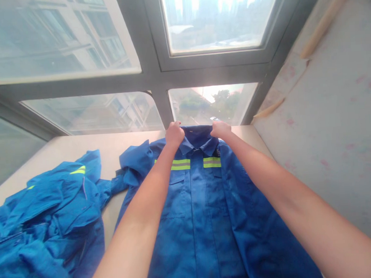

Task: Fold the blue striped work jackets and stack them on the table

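Note:
A blue work jacket point(202, 205) with yellow and grey reflective bands lies front side up, its collar toward the window. My left hand point(174, 134) is closed on the left side of its collar. On the collar's other side, my right hand point(220, 129) grips the cloth the same way. The jacket's front is closed down the middle, and one sleeve bends out to the left. My forearms cover parts of both sides of the jacket. The lower hem runs out of view.
A second blue garment point(57, 205) with yellow strips lies crumpled at left, against the jacket's sleeve. Both rest on a pale windowsill point(110, 139). Grey window frames point(156, 80) rise behind it. A flower-patterned wall point(336, 134) with peeling edges stands at right.

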Demonstrator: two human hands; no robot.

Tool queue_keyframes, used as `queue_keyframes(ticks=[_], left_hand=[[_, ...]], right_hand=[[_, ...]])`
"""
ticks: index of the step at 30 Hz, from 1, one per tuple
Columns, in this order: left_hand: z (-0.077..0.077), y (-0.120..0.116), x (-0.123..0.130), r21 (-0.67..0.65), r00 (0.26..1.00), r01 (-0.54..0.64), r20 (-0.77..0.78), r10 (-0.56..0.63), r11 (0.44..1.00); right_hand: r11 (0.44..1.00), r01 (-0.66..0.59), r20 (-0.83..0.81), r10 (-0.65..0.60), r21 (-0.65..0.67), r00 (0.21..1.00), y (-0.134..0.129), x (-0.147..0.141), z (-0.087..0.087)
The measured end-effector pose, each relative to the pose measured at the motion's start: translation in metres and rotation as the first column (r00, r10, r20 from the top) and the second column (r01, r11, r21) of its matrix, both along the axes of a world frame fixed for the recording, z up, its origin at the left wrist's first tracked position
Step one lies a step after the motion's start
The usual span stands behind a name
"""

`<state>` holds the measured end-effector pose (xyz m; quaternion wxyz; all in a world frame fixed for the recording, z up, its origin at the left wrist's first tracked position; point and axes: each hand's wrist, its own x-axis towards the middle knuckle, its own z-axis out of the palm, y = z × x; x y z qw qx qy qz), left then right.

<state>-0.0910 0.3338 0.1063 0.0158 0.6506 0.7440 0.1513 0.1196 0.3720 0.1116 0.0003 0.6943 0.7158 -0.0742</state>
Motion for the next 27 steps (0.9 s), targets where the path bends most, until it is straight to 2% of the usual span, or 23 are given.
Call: queue_keyframes(ticks=[2, 5, 11, 14, 16, 19, 21, 23, 25, 27], left_hand=[[-0.011, -0.009, -0.002, -0.008, 0.999, 0.031, 0.011, -0.030, 0.999], [-0.027, -0.034, -0.004, -0.024, 0.998, 0.067, -0.002, -0.067, 0.997], [-0.065, -0.111, -0.002, -0.067, 0.988, 0.138, -0.064, -0.142, 0.988], [-0.087, -0.141, -0.002, -0.093, 0.985, 0.139, -0.087, -0.148, 0.986], [-0.098, -0.151, -0.004, -0.118, 0.987, 0.120, -0.093, -0.132, 0.986], [-0.106, -0.153, -0.006, -0.144, 0.989, 0.107, -0.090, -0.121, 0.984], [-0.106, -0.150, -0.006, -0.143, 0.990, 0.105, -0.077, -0.117, 0.984], [-0.103, -0.147, -0.006, -0.126, 0.993, 0.107, -0.044, -0.113, 0.986], [-0.098, -0.148, -0.007, -0.098, 0.993, 0.120, 0.009, -0.120, 0.988], [-0.090, -0.153, -0.016, -0.068, 0.990, 0.137, 0.056, -0.133, 0.988]], right_hand=[[0.999, 0.020, -0.002, -0.020, 0.039, 1.000, 0.000, -0.002, -0.006], [0.997, 0.040, -0.012, -0.039, 0.061, 0.999, -0.001, -0.008, -0.014], [0.999, 0.043, -0.038, -0.043, -0.019, 0.998, 0.001, -0.016, -0.023], [0.999, 0.040, -0.055, -0.041, -0.018, 0.998, 0.000, -0.016, -0.022], [0.999, 0.042, -0.068, -0.043, -0.011, 0.997, -0.002, -0.018, -0.021], [0.999, 0.053, -0.085, -0.053, 0.003, 0.995, -0.011, -0.027, -0.016], [0.998, 0.032, -0.106, -0.025, 0.060, 0.994, -0.029, -0.036, -0.012], [0.986, -0.054, -0.157, 0.079, 0.159, 0.984, -0.063, -0.047, -0.011], [0.954, -0.189, -0.222, 0.241, 0.232, 0.945, -0.111, -0.056, -0.017], [0.925, -0.311, -0.271, 0.364, 0.220, 0.891, -0.167, -0.058, -0.031]])
